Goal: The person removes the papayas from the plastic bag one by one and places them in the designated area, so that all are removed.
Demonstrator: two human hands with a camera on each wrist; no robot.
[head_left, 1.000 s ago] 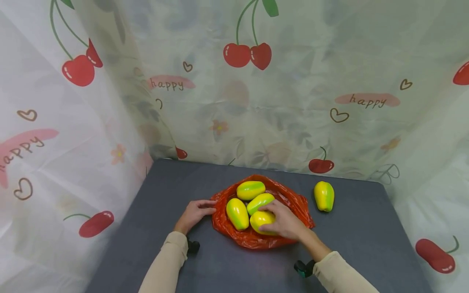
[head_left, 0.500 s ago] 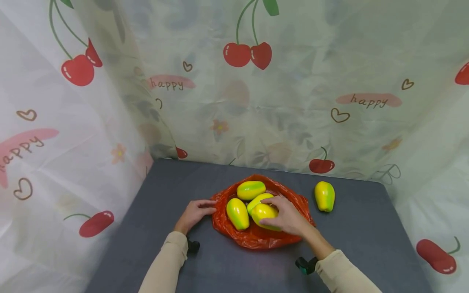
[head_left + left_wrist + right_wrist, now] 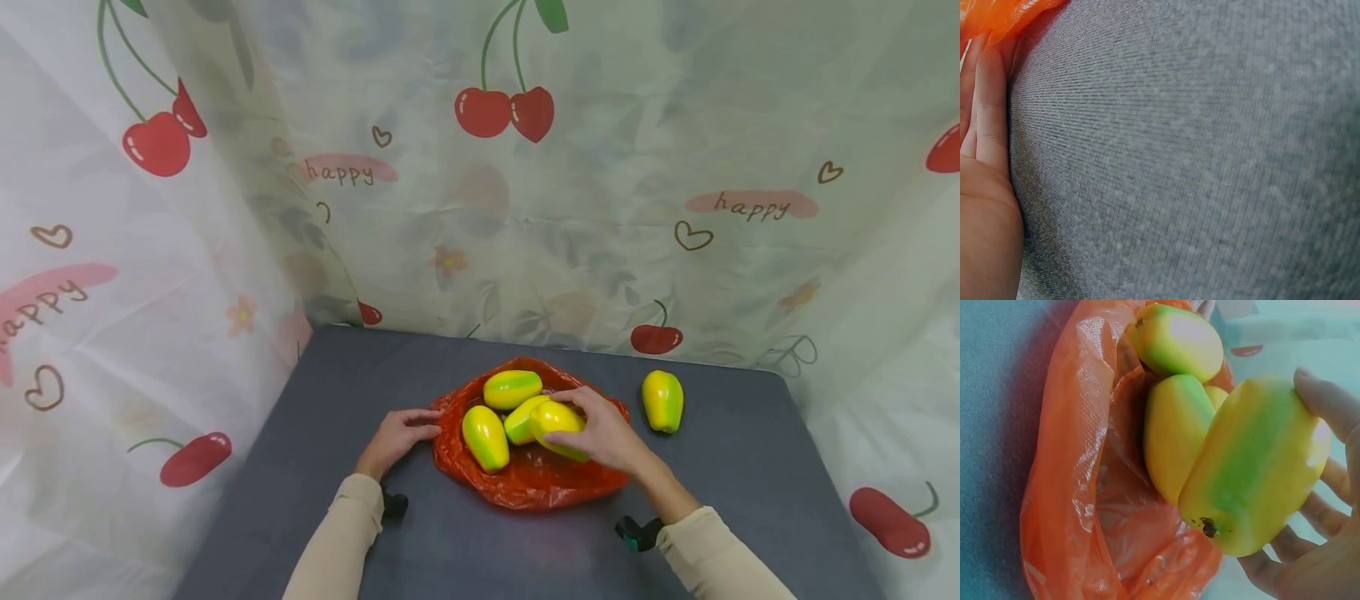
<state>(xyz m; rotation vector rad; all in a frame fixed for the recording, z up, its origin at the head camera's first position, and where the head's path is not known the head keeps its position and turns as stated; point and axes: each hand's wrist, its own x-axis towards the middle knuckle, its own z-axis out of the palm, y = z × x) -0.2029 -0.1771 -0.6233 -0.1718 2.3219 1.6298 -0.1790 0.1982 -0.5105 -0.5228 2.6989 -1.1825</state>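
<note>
My right hand [image 3: 607, 435] grips a yellow-green papaya [image 3: 557, 425], thumb and fingers around its sides, above the right part of a red plastic bag [image 3: 517, 497]. In the right wrist view the held papaya [image 3: 1254, 469] shows a dark stem mark. Three more papayas lie in the spread bag: one at the back [image 3: 512, 389], one at left [image 3: 486, 439], and one in the middle [image 3: 520, 422], partly covered by the held one. My left hand [image 3: 396, 440] rests at the bag's left edge. Its fingers [image 3: 991, 106] look straight, their tips partly behind the plastic.
Another papaya [image 3: 663, 402] stands on the grey-covered table [image 3: 720, 492], right of the bag near the back edge. A white curtain [image 3: 585, 183] printed with cherries surrounds the table at the back and both sides.
My right hand has raised the gripped papaya and moved it right and slightly back, exposing more of the bag's inside. The left hand and the other papayas have stayed in place.
</note>
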